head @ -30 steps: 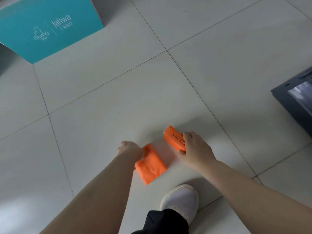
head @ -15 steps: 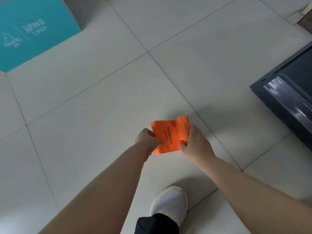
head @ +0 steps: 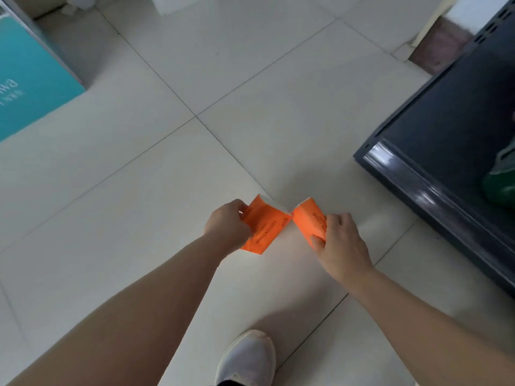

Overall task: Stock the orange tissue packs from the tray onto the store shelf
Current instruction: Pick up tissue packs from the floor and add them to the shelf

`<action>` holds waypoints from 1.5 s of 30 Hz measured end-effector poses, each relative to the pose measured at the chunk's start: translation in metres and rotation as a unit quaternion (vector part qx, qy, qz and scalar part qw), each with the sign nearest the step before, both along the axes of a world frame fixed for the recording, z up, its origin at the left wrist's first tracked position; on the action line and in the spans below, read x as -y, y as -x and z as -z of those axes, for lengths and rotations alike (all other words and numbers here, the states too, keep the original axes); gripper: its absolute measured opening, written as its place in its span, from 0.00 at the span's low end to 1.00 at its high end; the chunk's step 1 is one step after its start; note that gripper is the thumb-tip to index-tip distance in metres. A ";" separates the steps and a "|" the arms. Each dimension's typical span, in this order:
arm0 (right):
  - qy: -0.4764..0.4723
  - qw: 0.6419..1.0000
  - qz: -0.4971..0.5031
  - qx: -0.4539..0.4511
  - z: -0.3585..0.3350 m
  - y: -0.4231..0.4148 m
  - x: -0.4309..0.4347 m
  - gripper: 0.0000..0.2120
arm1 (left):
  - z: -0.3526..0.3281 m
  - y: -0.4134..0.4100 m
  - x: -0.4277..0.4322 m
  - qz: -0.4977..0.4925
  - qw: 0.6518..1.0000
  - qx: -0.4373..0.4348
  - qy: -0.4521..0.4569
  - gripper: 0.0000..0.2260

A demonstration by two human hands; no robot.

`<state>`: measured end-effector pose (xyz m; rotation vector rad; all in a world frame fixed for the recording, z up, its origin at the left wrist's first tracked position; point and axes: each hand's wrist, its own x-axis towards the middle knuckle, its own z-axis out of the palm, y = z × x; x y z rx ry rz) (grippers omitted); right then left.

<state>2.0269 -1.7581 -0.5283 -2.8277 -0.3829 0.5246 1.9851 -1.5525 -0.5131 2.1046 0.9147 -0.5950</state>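
Tissue packs point(head: 264, 227) gripped in left hand point(head: 227, 228), right hand point(head: 344, 242).

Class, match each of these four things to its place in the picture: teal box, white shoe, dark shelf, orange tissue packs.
Things:
1. teal box
2. white shoe
3. dark shelf
4. orange tissue packs

Places:
a. right edge
b. centre, gripped above the floor
c. upper left, on the floor
d. bottom, between the arms

Pairs: 1-c, 2-d, 3-a, 4-b
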 end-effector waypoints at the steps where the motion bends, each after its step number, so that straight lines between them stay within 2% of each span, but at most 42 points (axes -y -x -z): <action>1: 0.002 1.000 0.000 0.002 -0.006 -0.003 0.007 0.17 | -0.008 -0.008 0.003 0.026 1.000 0.003 -0.007 0.23; 6: -0.016 1.000 0.019 0.013 -0.052 -0.015 0.041 0.17 | -0.066 -0.057 0.017 0.188 0.978 0.015 -0.084 0.22; 10: -0.008 0.999 0.005 0.032 -0.110 -0.027 0.063 0.18 | -0.137 -0.089 0.035 0.267 0.955 0.040 -0.124 0.22; 18: -0.012 0.989 0.026 0.146 -0.247 -0.028 0.104 0.20 | -0.271 -0.095 0.097 0.296 0.933 0.132 -0.157 0.18; 20: -0.016 0.985 0.031 0.168 -0.270 -0.023 0.113 0.20 | -0.290 -0.090 0.105 0.285 0.935 0.143 -0.157 0.18; 27: -0.016 0.965 0.074 0.252 -0.346 0.018 0.153 0.22 | -0.360 -0.041 0.157 0.259 0.915 0.260 -0.171 0.15; 32: -0.010 0.938 0.117 0.328 -0.385 0.024 0.177 0.24 | -0.395 -0.034 0.181 0.244 0.889 0.336 -0.194 0.14; 36: -0.042 0.914 0.168 0.367 -0.410 0.006 0.202 0.24 | -0.422 -0.056 0.196 0.244 0.873 0.367 -0.209 0.15; 40: -0.035 0.895 0.211 0.392 -0.432 -0.033 0.226 0.23 | -0.444 -0.101 0.211 0.267 0.855 0.370 -0.246 0.16; 45: -0.002 0.905 0.198 0.378 -0.449 -0.087 0.240 0.24 | -0.443 -0.176 0.231 0.329 0.820 0.334 -0.327 0.19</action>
